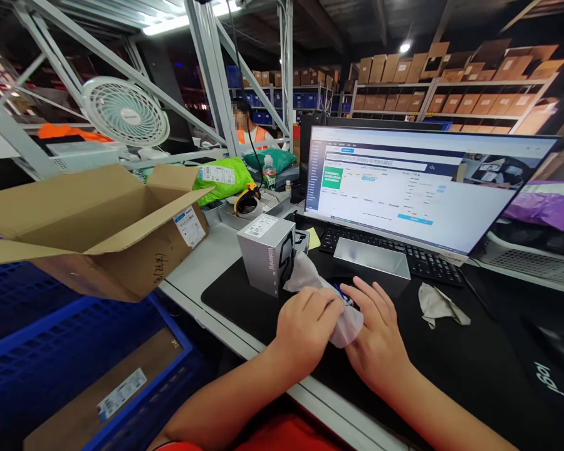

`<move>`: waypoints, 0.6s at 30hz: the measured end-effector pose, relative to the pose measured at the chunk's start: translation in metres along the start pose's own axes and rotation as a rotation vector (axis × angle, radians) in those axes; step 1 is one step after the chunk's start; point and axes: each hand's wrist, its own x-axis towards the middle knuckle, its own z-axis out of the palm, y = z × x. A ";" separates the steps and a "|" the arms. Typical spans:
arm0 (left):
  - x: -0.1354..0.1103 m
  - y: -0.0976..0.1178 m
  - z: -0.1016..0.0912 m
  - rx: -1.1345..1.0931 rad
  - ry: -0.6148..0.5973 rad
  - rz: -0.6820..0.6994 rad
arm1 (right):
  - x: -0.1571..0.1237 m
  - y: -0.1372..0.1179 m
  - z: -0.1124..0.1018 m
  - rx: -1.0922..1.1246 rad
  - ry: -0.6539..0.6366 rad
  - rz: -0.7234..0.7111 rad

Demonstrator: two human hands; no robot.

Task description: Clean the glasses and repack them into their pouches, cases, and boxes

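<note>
My left hand point(305, 326) is closed in a pinch on a pale grey cloth or pouch point(310, 275) that lies on the black desk mat point(451, 363). My right hand point(378, 332) rests beside it with fingers stretched out, touching the same cloth and a small blue item that I cannot make out. Just behind the cloth stands a small grey product box point(266, 254) with a white label on top. A second crumpled cloth point(439, 305) lies to the right, apart from both hands.
An open cardboard box point(98, 219) sits at the left above blue crates point(75, 363). A monitor point(418, 185) and keyboard point(395, 250) stand behind the hands. A desk fan point(125, 113), green parcel point(223, 178), scanner and bottle are farther back. Another person in an orange vest sits beyond.
</note>
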 end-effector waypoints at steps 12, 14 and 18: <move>-0.034 0.001 0.004 -0.133 0.100 -0.435 | -0.006 0.023 0.009 0.241 0.011 0.254; -0.039 0.002 0.009 -0.113 -0.067 -0.503 | -0.008 0.024 0.013 0.281 0.030 0.297; -0.035 0.006 0.012 -0.130 -0.269 -0.540 | -0.005 0.018 0.014 0.342 0.121 0.399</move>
